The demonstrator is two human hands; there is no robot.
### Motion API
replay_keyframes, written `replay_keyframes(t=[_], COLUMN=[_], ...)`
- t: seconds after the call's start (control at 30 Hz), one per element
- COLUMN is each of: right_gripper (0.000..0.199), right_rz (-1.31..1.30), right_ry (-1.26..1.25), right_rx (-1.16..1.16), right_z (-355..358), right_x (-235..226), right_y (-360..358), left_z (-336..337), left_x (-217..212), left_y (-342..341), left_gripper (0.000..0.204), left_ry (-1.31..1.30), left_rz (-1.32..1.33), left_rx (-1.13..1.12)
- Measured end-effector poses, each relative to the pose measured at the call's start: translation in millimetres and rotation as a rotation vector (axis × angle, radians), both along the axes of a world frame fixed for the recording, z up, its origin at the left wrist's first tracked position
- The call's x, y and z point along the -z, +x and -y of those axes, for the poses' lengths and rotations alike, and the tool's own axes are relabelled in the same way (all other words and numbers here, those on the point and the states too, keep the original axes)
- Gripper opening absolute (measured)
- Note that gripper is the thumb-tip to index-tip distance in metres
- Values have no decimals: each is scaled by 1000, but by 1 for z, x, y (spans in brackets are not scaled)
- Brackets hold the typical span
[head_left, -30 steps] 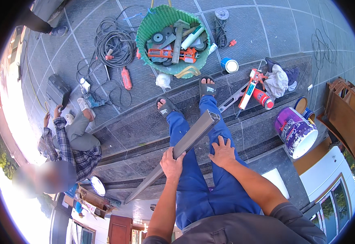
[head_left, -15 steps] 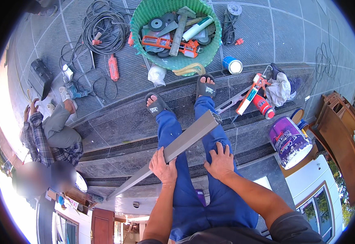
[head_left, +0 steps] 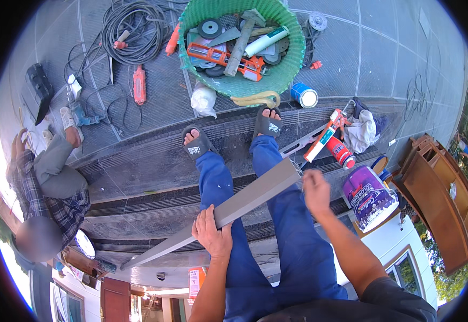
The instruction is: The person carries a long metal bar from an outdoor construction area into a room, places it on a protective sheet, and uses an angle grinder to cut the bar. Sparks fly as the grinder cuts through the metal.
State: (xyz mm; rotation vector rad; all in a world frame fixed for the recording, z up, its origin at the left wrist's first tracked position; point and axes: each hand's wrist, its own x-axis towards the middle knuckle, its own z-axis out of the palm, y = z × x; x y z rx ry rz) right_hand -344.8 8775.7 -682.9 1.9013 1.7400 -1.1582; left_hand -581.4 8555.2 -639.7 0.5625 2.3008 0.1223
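A long grey metal profile lies slantwise over my thighs, its hollow open end beyond my right knee and its other end reaching down to the left. My left hand grips it near the middle, fingers laid over its edge. Just beside the open end is my right hand, raised off my leg. Its fingers look bent but are smeared by motion, and whether they hold anything does not show. Past that hand lie an orange caulking gun with a tube in it and a red can.
A green woven basket of tools stands ahead on the tiles, beside a blue tin. Coiled cable lies left of it. A purple paint bucket and brown wooden furniture stand at right. Another person sits at left on the steps.
My right hand has lifted off my thigh and moved forward to the profile's open end. My left hand keeps its hold, and the profile has shifted slightly. My view has moved a little.
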Motion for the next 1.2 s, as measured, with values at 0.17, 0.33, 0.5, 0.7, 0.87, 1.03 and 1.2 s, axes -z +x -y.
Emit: replay_keyframes(t=[0.17, 0.33, 0.5, 0.7, 0.87, 1.03, 1.2], right_gripper=[22, 48, 64, 69, 51, 37, 39], right_rz=[-355, -112, 123, 244, -55, -101, 15], right_ry=[444, 217, 162, 173, 307, 260, 99], right_rx=[-121, -1160, -1568, -1701, -1912, -1949, -1738], right_z=[-175, -250, -216, -200, -248, -309, -323], right_x=[98, 231, 353, 361, 350, 295, 274], right_y=[-101, -242, -283, -287, -217, -168, -162], left_z=[-3, 0, 3, 7, 7, 4, 6], left_x=[-2, -2, 1, 1, 4, 6, 5], left_y=[-2, 6, 22, 36, 36, 30, 29], left_gripper=[73, 72, 63, 59, 58, 57, 59], left_ry=[-17, -31, -47, -92, -81, -72, -65], left_rz=[11, 18, 36, 21, 14, 13, 9], left_rx=[-21, -27, -38, -30, -22, -10, -6])
